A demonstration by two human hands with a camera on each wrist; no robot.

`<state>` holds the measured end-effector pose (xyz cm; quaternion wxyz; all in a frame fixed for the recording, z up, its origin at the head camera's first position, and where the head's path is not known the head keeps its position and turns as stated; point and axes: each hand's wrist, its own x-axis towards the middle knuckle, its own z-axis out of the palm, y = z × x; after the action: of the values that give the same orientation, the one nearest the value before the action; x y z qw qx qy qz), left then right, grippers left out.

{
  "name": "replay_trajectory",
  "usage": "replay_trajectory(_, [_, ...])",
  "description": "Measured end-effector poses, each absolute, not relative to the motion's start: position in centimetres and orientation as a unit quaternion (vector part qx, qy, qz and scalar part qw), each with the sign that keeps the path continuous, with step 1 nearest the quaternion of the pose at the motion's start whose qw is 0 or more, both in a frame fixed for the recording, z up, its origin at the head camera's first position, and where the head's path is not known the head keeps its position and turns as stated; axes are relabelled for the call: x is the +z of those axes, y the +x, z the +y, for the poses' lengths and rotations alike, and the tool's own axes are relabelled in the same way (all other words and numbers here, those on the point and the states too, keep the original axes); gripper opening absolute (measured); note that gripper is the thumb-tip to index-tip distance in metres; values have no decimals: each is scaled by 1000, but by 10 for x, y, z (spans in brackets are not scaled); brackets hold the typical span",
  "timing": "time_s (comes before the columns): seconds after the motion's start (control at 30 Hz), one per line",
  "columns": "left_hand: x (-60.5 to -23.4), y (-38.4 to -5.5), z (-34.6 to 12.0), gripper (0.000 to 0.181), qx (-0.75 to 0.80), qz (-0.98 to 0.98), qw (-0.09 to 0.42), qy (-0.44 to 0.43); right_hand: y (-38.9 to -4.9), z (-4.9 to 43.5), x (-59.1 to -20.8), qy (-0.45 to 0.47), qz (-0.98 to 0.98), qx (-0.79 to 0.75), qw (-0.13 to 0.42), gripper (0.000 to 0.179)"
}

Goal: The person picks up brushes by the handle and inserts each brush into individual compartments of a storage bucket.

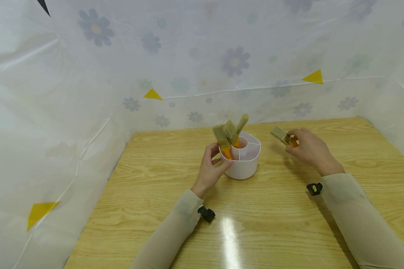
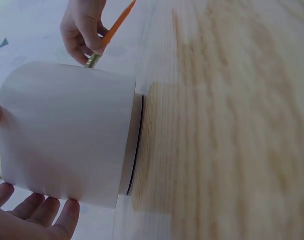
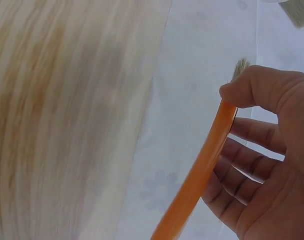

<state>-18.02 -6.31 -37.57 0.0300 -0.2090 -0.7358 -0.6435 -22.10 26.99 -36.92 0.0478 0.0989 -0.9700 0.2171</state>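
Note:
A white divided organizer (image 1: 243, 171) stands on the table, with a round middle well and side compartments. My left hand (image 1: 208, 168) grips its left side, thumb near the front and fingers behind. Several paintbrushes (image 1: 223, 141) with orange handles stand in it, bristles up, gathered toward its left and middle. To the right of the organizer, my right hand (image 1: 311, 149) pinches another paintbrush (image 1: 280, 134) above the table, bristles pointing left. In the right wrist view, thumb and fingers hold that brush near its bristle end, its long orange handle (image 3: 194, 180) running down.
The wood-grain table (image 1: 148, 209) meets a floral plastic sheet (image 1: 188, 56) at its back edge. Plastic sheeting also hangs on the left, and yellow triangles (image 1: 153, 94) are stuck to the sheeting. Each wrist carries a small black camera (image 1: 207, 214).

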Motion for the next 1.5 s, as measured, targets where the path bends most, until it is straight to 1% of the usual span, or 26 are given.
replay_trajectory(0.17, [-376,-180,-63,62,-643,-736,32,-208,-221,269,-369,99,-969,217,60,51])
replay_trajectory(0.57, [-374,-180,-62,62,-643,-736,32,-209,-220,265,-367,95,-968,219,72,53])
replay_trajectory(0.9, [-375,-179,-63,62,-641,-738,23,-209,-216,260,-361,96,-966,227,80,50])
replay_trajectory(1.13, [-375,-180,-62,63,-640,-739,29,-206,-213,257,-358,100,-965,228,86,49])
replay_trajectory(1.5, [-375,-180,-63,62,-640,-741,28,-203,-208,248,-350,120,-960,228,114,47])
